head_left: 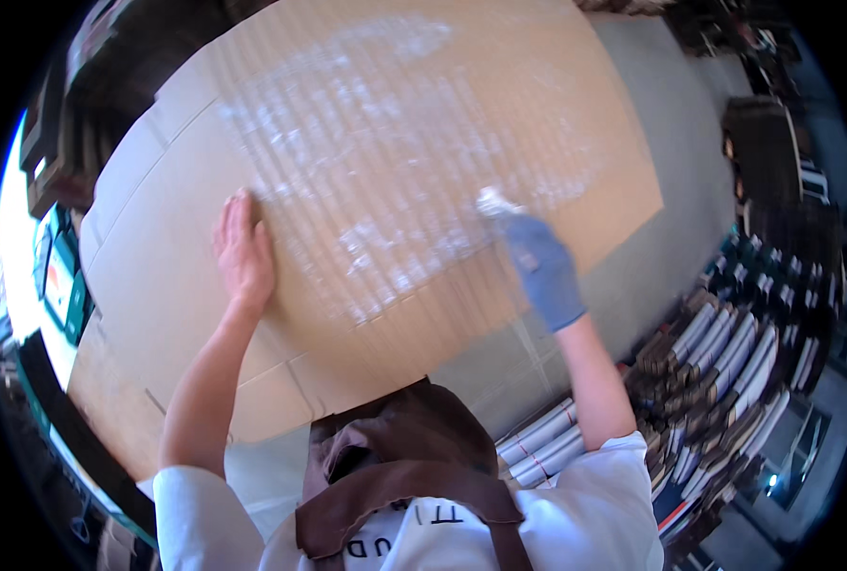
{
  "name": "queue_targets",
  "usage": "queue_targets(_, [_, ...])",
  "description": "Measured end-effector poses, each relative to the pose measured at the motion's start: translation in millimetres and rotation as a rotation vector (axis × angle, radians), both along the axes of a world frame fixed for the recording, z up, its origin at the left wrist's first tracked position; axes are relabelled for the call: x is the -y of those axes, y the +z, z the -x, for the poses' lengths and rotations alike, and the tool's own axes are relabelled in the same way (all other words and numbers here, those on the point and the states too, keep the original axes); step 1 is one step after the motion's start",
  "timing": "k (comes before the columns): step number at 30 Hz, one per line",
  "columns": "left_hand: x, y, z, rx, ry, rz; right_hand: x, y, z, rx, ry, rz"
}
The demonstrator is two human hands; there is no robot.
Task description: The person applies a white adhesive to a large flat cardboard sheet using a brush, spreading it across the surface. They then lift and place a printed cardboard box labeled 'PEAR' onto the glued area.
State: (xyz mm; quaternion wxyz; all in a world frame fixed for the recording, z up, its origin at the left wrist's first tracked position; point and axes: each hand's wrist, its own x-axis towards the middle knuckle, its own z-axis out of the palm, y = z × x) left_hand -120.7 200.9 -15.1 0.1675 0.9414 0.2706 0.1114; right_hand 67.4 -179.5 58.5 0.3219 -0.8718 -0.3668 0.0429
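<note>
The person in a brown apron is leaning over a big sheet of cardboard lying flat on the grey table. The bare left hand is pressing down on the sheet, palm flat, fingers spread a little, gripping nothing. The right hand, in a blue glove, is closing round what looks like a small brush, blurred, its tip touching the cardboard. Farther out, whitish wet smears are covering the sheet's middle.

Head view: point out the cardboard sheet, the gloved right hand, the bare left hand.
cardboard sheet (157, 238), head view, bare left part
right hand (544, 271), head view, back of blue glove
left hand (243, 252), head view, back of hand
</note>
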Motion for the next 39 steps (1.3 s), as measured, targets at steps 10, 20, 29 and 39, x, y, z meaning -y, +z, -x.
queue_targets(10, [2.3,0.0,3.9,-0.028,0.009,-0.007,-133.2,-1.0,90.8,0.265,0.284,0.126])
queue_targets(20, [4.0,9.2,2.4,-0.002,0.006,0.074,-176.1,6.0,80.5,0.268,0.26,0.164])
queue_targets(29, [3.8,5.9,6.8,0.02,0.005,0.086,-218.3,6.2,61.1,0.239,0.152,0.145])
queue_targets(39, [-1.6,2.5,7.2,0.054,0.012,0.033,-267.5,4.8,48.0,0.216,0.182,0.075])
